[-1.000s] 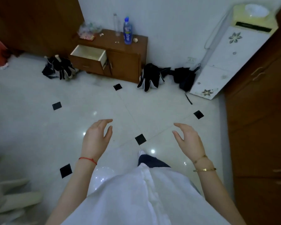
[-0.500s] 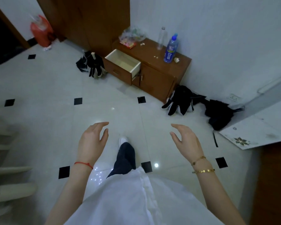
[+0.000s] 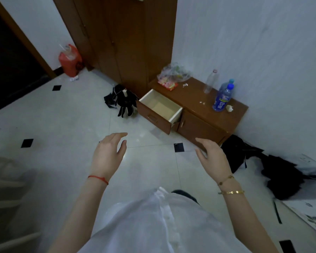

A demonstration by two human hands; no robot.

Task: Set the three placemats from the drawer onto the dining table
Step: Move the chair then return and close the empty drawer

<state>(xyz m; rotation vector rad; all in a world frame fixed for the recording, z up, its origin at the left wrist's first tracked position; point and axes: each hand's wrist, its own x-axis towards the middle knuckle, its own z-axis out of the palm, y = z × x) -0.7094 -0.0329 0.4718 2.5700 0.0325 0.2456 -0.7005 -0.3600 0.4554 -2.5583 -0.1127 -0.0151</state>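
A low brown cabinet point(image 3: 199, 99) stands against the white wall ahead. Its left drawer point(image 3: 161, 108) is pulled out, and the pale inside shows a flat beige layer on the bottom. I cannot tell whether that is a placemat. My left hand point(image 3: 109, 153) hovers over the floor in front of the drawer, fingers relaxed, holding nothing. My right hand point(image 3: 212, 155) is raised at the same height, fingers loosely spread, also holding nothing. Neither hand touches the cabinet. No dining table is in view.
On the cabinet top sit a blue-labelled bottle point(image 3: 223, 97), a clear bottle point(image 3: 210, 82) and a plastic bag point(image 3: 172, 73). Black umbrellas lie on the floor left point(image 3: 123, 102) and right point(image 3: 239, 152) of the cabinet. A tall wooden wardrobe point(image 3: 128, 39) stands behind, with a red bag point(image 3: 69, 61) near the doorway.
The view has swung left and moved closer to the cabinet, so the open drawer now sits nearer and more central. Both hands keep the same raised, relaxed pose.
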